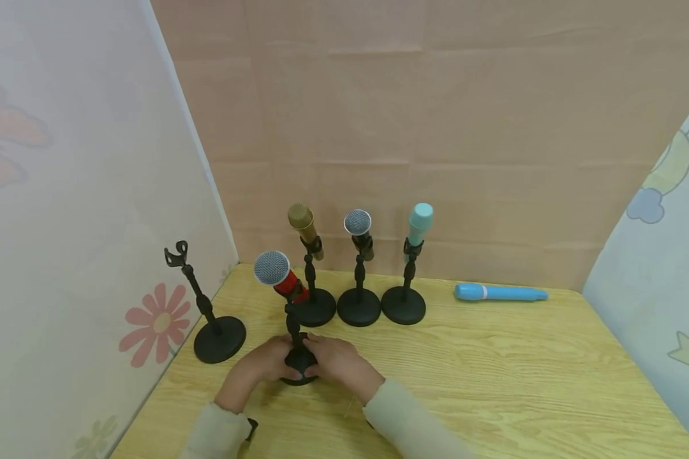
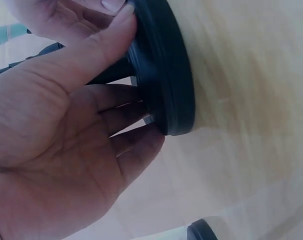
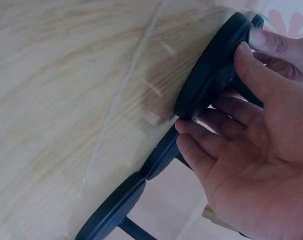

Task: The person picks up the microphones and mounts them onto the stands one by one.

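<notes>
A microphone (image 1: 274, 269) with a silver mesh head and red body leans in the clip of a black desktop stand. Both hands hold this stand by its round base (image 1: 300, 362), near the front of the table. From the left side the left hand (image 1: 270, 358) grips the disc, thumb on top and fingertips along the edge, as the left wrist view shows. Opposite it, the right hand (image 1: 337, 361) grips the right side the same way, its thumb close to the left thumb. In the right wrist view the base (image 3: 211, 70) is seen edge-on, close over the wooden tabletop.
Behind stand a gold microphone (image 1: 302, 218), a silver-headed one (image 1: 358, 223) and a teal one (image 1: 421, 220), each on a black stand. An empty stand (image 1: 219, 338) is at left. A blue rod-like thing (image 1: 501, 292) lies at right. Something small and black (image 1: 252, 428) shows by the left sleeve.
</notes>
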`<state>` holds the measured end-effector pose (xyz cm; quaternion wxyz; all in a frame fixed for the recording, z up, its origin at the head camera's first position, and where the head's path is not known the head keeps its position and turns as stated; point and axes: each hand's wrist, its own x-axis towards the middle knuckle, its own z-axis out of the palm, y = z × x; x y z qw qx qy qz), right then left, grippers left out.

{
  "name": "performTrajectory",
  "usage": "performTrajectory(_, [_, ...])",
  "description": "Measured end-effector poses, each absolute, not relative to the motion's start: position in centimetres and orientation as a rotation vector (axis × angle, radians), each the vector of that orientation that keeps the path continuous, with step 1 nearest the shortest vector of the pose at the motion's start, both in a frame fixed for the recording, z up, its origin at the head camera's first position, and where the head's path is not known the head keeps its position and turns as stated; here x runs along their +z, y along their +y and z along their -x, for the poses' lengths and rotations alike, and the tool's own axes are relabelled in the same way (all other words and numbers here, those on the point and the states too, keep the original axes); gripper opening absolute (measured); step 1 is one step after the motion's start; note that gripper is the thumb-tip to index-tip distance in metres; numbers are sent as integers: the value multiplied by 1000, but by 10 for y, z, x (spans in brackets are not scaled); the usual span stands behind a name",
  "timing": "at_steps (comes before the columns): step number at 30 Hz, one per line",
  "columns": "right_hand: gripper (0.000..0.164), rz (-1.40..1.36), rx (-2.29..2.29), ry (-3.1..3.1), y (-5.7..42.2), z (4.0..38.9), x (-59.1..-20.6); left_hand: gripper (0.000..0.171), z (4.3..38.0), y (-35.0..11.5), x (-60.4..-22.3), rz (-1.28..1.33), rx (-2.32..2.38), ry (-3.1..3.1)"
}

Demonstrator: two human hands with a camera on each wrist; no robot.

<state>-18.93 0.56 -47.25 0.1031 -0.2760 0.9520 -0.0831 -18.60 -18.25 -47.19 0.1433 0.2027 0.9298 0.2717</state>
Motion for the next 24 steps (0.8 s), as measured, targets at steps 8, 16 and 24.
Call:
performTrajectory(8, [66,794,-301,2798,-6,201,-479,71,196,-191,-477,-482,765,2702])
performTrajectory(16, [64,789,-321,2806,-12,207,-482,71,203,-200,-482,-491,799,2692])
performTrajectory(24, [59,737,-329,2878,-21,211,-488,72,211,-208,-484,-454,825,2670])
